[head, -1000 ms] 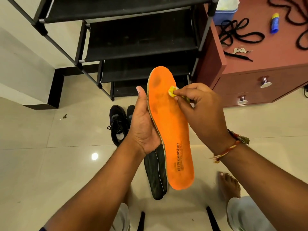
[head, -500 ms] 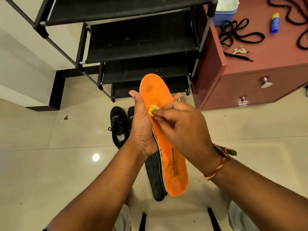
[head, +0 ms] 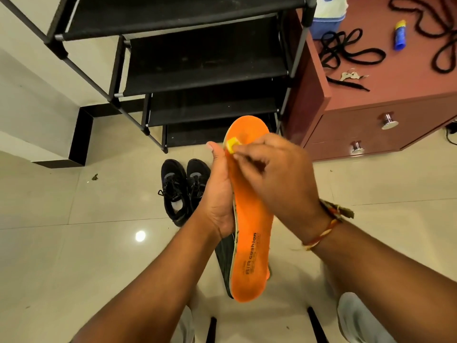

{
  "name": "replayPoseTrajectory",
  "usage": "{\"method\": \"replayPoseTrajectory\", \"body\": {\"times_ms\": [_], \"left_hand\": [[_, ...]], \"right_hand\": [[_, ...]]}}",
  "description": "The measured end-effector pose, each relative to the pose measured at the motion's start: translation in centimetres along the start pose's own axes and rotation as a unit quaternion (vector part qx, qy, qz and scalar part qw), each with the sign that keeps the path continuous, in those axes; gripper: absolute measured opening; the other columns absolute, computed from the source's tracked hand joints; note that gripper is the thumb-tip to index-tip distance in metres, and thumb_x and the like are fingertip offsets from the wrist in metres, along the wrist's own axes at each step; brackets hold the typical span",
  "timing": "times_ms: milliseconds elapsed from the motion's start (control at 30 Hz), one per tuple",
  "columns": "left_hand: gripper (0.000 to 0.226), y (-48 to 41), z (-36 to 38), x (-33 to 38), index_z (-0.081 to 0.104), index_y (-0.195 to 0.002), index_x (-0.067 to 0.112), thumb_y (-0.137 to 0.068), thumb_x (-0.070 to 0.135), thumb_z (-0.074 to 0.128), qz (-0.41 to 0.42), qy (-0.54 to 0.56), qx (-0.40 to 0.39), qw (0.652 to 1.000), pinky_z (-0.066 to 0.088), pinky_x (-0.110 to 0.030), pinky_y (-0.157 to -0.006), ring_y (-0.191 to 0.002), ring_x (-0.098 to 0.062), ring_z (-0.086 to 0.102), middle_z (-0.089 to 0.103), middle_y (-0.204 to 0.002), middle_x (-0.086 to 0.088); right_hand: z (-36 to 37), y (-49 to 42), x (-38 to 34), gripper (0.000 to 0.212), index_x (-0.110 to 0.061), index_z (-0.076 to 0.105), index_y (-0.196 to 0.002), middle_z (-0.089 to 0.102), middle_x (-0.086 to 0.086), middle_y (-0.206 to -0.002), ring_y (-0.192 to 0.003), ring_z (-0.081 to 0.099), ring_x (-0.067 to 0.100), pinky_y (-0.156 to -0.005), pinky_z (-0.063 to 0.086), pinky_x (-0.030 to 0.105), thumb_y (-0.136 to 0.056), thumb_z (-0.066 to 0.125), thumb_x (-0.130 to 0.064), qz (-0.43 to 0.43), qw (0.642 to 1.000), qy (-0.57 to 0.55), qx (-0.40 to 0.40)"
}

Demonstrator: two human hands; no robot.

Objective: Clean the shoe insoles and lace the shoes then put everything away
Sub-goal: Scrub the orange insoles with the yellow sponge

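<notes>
The left hand [head: 217, 194] grips the orange insole [head: 249, 219] along its left edge, thumb up beside the toe end, with a second, dark insole [head: 223, 258] tucked behind it in the same hold. The right hand [head: 277, 177] pinches a small yellow sponge piece [head: 232, 146] in its fingertips and presses it on the insole's upper left edge, just beside the left thumb. Half a second ago the sponge sat a little lower, nearer the insole's middle; a second ago it was out at the right side of the forefoot, so it has crossed to the left. The insole stands nearly upright over the tiled floor [head: 74, 256], heel end low, printed "AIR cushion". The pair of black shoes [head: 184, 189] stays on the floor in front of the black shoe rack [head: 202, 63]. Black laces [head: 346, 49] lie on the red-brown cabinet surface [head: 385, 80], where they were, near a blue and yellow tube [head: 399, 34].
</notes>
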State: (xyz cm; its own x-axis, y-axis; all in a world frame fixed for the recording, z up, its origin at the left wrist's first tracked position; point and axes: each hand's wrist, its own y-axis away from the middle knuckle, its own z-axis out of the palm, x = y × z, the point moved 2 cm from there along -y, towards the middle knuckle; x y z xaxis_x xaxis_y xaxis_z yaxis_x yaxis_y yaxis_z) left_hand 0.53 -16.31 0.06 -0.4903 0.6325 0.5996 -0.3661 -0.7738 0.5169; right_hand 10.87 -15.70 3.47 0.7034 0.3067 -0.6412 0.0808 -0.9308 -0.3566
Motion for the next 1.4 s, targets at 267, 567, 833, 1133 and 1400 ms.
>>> {"method": "replayPoseTrajectory", "body": {"times_ms": [267, 567, 833, 1133, 1400], "left_hand": [[0.085, -0.2, 0.3, -1.0, 0.051, -0.143, 0.033, -0.081, 0.084, 0.023, -0.027, -0.057, -0.008, 0.998, 0.051, -0.056, -0.1, -0.123, -0.035, 0.062, 0.063, -0.137, -0.012], [0.088, -0.3, 0.4, -0.6, 0.055, -0.136, 0.033, -0.072, 0.085, 0.025, -0.033, -0.071, -0.008, 0.997, 0.053, -0.056, -0.096, -0.115, -0.036, 0.067, 0.068, -0.13, -0.011], [0.097, -0.6, -0.9, 0.6, 0.062, -0.134, 0.026, -0.081, 0.089, 0.01, -0.001, -0.028, -0.003, 1.0, 0.04, -0.058, -0.112, -0.128, -0.034, 0.059, 0.064, -0.136, -0.012], [0.1, -0.7, -1.8, 3.1, 0.066, -0.132, 0.021, -0.083, 0.089, 0.01, 0.065, 0.045, -0.037, 0.996, 0.032, -0.06, -0.116, -0.135, -0.036, 0.052, 0.059, -0.142, -0.011], [0.085, -0.4, -0.9, 1.7, 0.072, -0.12, 0.026, -0.088, 0.083, 0.017, 0.03, 0.022, -0.012, 0.999, 0.046, -0.059, -0.105, -0.125, -0.037, 0.061, 0.065, -0.134, -0.013]], "right_hand": [[-1.2, -1.3, 2.2, 0.021, -0.019, 0.076, -0.11, 0.067, 0.001, -0.097, -0.085, 0.06, 0.013, -0.07, 0.056, 0.035, -0.096, 0.064, -0.028, 0.053, 0.998, 0.01, 0.04], [-1.6, -2.1, 3.9, 0.022, -0.017, 0.075, -0.111, 0.067, 0.004, -0.097, -0.083, 0.059, 0.013, -0.067, 0.052, 0.026, -0.097, 0.062, -0.028, 0.05, 0.997, 0.034, 0.053], [0.6, 0.2, 0.3, 0.023, -0.021, 0.075, -0.112, 0.068, -0.002, -0.1, -0.091, 0.062, 0.014, -0.081, 0.056, 0.036, -0.096, 0.061, -0.027, 0.018, 0.997, -0.055, -0.043], [1.6, 1.0, -0.3, 0.026, -0.026, 0.076, -0.108, 0.066, -0.005, -0.095, -0.091, 0.06, 0.017, -0.078, 0.054, 0.042, -0.094, 0.057, -0.037, -0.045, 0.991, -0.049, -0.118], [0.0, -0.4, 2.1, 0.029, -0.016, 0.076, -0.108, 0.071, 0.007, -0.094, -0.084, 0.06, 0.027, -0.071, 0.05, 0.038, -0.098, 0.056, -0.034, -0.027, 0.995, 0.1, 0.011]]}}
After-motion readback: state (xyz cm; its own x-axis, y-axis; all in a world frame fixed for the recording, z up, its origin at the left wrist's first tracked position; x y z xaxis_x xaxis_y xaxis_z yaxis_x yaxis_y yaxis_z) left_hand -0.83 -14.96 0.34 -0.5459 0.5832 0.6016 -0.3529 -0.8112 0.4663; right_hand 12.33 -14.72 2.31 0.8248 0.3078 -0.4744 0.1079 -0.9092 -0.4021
